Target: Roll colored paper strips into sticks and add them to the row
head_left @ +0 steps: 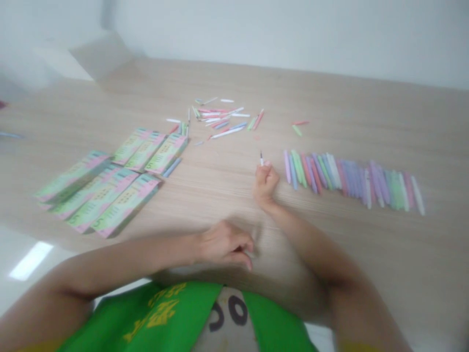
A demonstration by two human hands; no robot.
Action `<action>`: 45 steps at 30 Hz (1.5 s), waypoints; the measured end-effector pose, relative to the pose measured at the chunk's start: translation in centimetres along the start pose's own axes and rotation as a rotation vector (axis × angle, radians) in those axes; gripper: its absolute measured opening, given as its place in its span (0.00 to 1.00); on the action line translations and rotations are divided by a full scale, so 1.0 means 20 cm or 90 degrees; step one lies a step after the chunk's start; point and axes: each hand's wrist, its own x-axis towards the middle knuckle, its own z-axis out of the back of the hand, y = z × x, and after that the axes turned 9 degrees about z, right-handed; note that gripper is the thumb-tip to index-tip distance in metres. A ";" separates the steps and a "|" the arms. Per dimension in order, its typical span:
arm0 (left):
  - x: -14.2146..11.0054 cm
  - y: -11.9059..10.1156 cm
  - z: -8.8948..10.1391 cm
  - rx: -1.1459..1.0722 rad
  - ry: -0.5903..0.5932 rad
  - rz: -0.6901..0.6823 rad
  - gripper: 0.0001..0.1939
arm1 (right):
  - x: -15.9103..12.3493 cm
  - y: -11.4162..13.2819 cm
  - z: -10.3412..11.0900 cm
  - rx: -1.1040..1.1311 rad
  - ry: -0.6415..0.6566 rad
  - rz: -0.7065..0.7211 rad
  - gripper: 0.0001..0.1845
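Observation:
My right hand (266,183) is closed in a fist around a slim white pen (261,159), its thin dark tip pointing away from me. Most of that pen is hidden by the fingers. Just right of this fist lies a long row of pastel pens or pen caps (351,180), side by side. My left hand (227,244) rests low over the near part of the table, fingers curled and thumb apart from them. Nothing shows in its gap, though the view is blurred.
Beyond my hands, a loose pile of thin coloured and white pen parts (220,117) lies scattered. Several green and pink printed boxes (124,200) stand in two rows at left, a blue stick (172,167) beside them. An open carton (100,54) sits at the back left.

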 end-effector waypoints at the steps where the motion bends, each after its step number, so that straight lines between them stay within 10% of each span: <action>1: 0.02 0.00 -0.02 0.033 -0.016 -0.018 0.15 | -0.01 0.00 0.00 0.010 -0.028 0.009 0.28; 9: 0.08 -0.02 -0.04 0.357 -0.006 -0.085 0.13 | -0.02 0.05 0.05 0.091 -0.078 0.038 0.27; 15: -0.01 0.18 0.11 0.457 -0.295 0.140 0.12 | -0.05 0.07 0.06 0.097 -0.078 0.106 0.26; 18: 0.03 0.32 0.25 0.231 -0.512 0.306 0.11 | -0.06 0.02 0.05 -0.010 -0.028 0.160 0.25; 21: 0.12 0.40 0.36 -0.308 -0.655 0.355 0.13 | -0.05 0.01 0.05 -0.158 0.052 0.198 0.28; 24: 0.22 0.43 0.39 -0.669 -0.648 0.305 0.17 | -0.04 0.01 0.05 -0.258 0.136 0.209 0.30; 30: 0.25 0.46 0.37 -0.896 -0.571 0.177 0.23 | -0.06 0.00 0.03 -0.357 0.226 0.295 0.33; 45: 0.24 0.38 0.30 -0.985 -0.504 0.172 0.23 | -0.06 0.03 0.05 -0.284 0.272 0.373 0.31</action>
